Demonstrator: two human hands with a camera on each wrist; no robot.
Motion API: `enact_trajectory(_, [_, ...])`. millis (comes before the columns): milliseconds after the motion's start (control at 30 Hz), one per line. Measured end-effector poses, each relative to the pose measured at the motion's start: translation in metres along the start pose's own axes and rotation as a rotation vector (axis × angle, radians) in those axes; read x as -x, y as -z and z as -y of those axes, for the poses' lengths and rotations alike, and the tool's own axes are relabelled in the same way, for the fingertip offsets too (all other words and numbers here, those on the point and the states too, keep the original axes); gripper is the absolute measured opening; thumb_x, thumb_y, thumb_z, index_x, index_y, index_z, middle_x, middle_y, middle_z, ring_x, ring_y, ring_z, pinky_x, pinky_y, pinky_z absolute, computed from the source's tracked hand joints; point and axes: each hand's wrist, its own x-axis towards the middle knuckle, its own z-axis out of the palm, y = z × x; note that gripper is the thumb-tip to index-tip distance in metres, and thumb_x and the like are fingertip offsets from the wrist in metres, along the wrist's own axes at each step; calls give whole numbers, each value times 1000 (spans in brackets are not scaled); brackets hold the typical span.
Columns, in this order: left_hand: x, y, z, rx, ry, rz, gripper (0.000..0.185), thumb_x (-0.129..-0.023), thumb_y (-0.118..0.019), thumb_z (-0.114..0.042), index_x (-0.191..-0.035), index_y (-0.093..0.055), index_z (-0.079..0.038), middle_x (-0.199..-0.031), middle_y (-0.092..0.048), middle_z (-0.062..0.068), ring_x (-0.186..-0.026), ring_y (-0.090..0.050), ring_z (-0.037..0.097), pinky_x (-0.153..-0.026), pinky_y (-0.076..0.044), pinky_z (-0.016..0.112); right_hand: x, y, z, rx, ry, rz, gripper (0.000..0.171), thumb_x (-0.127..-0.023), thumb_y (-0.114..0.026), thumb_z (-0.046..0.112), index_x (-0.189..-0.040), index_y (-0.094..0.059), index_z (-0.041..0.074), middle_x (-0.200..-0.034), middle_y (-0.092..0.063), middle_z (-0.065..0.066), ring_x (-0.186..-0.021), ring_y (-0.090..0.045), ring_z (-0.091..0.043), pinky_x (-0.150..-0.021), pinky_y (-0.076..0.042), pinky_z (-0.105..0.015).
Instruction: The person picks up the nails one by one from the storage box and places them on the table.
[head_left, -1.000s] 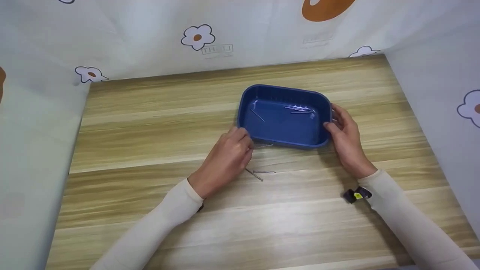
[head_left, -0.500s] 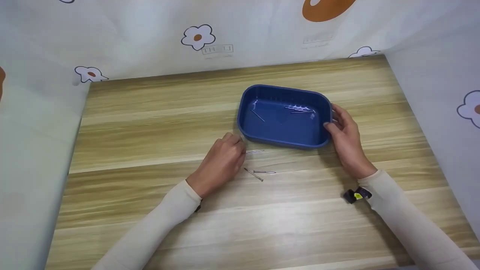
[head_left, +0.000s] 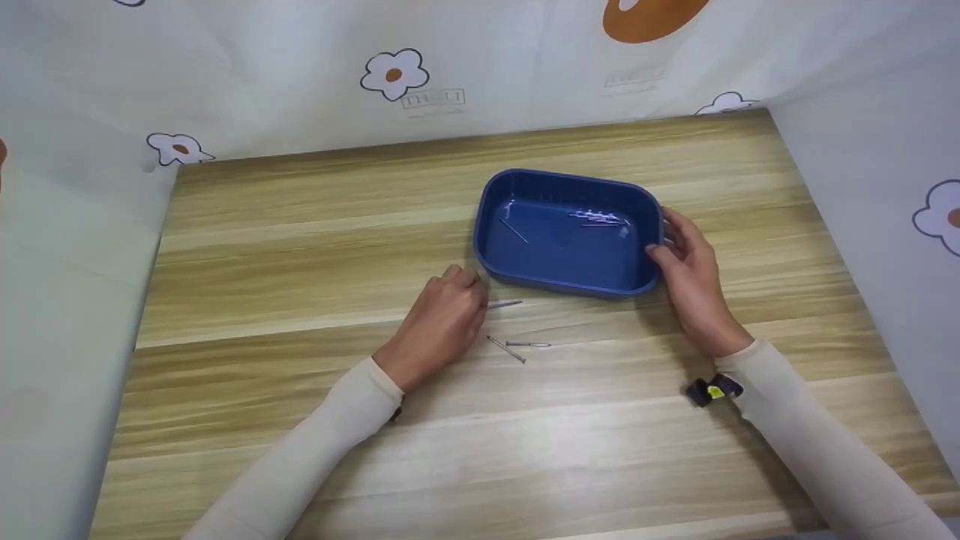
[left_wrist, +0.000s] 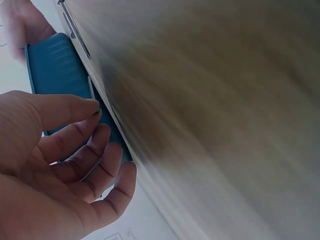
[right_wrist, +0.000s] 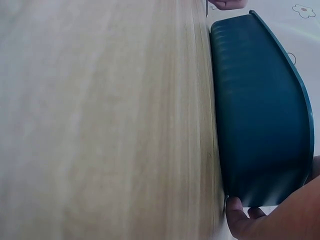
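Observation:
My left hand (head_left: 441, 319) pinches a nail (head_left: 504, 304) between thumb and index finger, just off the near left corner of a blue plastic box (head_left: 570, 289). In the left wrist view the thumb and index fingertip meet, and the thin nail (left_wrist: 91, 86) sticks out beyond them; the other fingers are curled. With my right hand (head_left: 694, 285) I grip the right wall of the box, thumb over the rim and fingers outside. Two more nails, one slanted (head_left: 507, 350) and one level (head_left: 529, 344), lie on the table in front of the box.
Inside the box lie several nails, one on the left (head_left: 514, 231) and the others by the far right corner (head_left: 600, 223). The wood-grain table (head_left: 300, 247) is bordered by a white flower-print sheet (head_left: 285, 75) at the back and sides.
My left hand has drawn back a little to the left and nearer, away from the box, with the nail. The right hand and the box stay in place.

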Motion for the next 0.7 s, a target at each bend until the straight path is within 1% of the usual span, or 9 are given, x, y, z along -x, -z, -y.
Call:
enact_trajectory(233, [0,0,1,0,-6,26,7,-98,-70,2,-93,-75,3,-94,-67,15,-88,-63,36,-65,-53,49,0,0,0,-5,-6,2,58,-108,-50,-6,-165,-39,-5,-162,-51,-22,-144,-53,-34,-109,-50,-24])
enact_trajectory(500, [4,1,1,-22,-21,24,9,-96,-72,3,-88,-73,2,-91,-64,14,-85,-60,35,-64,-52,47,-1,1,1,17,3,1,57,-109,-50,-5,-165,-40,-4,-162,-51,-22,-145,-52,-34,-109,-50,-23])
enact_trajectory(567, [5,2,0,-12,-16,34,10,-96,-73,2,-86,-72,0,-92,-64,14,-86,-60,35,-64,-51,46,0,1,0,26,8,2,57,-109,-50,-5,-165,-41,-4,-161,-52,-22,-144,-53,-34,-108,-50,-22])
enact_trajectory(700, [3,7,-4,23,14,52,10,-97,-76,-4,-89,-73,-1,-94,-66,13,-89,-61,34,-67,-52,47,0,1,0,40,6,7,57,-109,-50,-5,-165,-41,-3,-162,-52,-23,-145,-53,-34,-107,-50,-20])
